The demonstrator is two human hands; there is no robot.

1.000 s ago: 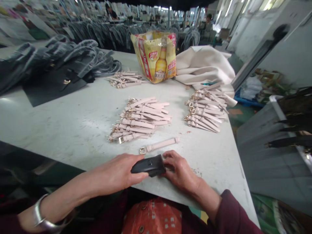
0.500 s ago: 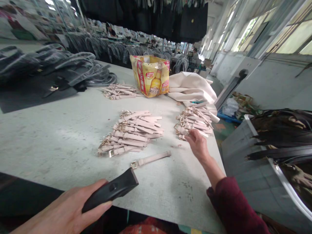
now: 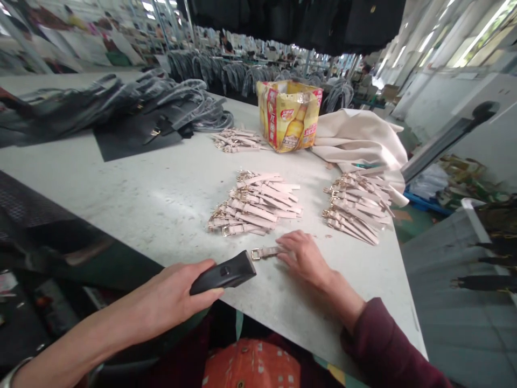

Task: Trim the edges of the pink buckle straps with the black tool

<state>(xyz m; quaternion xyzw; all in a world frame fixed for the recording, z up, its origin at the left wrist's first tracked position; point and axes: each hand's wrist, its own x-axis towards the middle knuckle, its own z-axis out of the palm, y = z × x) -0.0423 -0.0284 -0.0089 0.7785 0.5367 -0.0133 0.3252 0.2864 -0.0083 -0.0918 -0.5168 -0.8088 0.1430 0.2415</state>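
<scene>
My left hand (image 3: 186, 291) is wrapped around a black hand-held tool (image 3: 224, 272) shaped like a hair clipper, its wide flat head pointing right. Just beyond that head, a beige buckle strap (image 3: 264, 251) lies with its gold buckle facing the tool. The fingers of my right hand (image 3: 305, 258) close over the strap's right end and hide it. Behind both hands is a heap of similar beige straps (image 3: 258, 205), buckles mostly to the left. Another strap pile (image 3: 357, 205) lies at the right side of the table.
A yellow beer carton (image 3: 288, 116) stands at the back beside folded cream material (image 3: 359, 134). A smaller strap pile (image 3: 240, 141) is left of it. Black bags with wrapped handles (image 3: 149, 126) lie back left. A grey bin (image 3: 448, 280) stands off the table's right edge.
My right hand has left the strap at the right pile and moved left to the single strap. The tool in my left hand is now nearer its buckle. The view has shifted left.
</scene>
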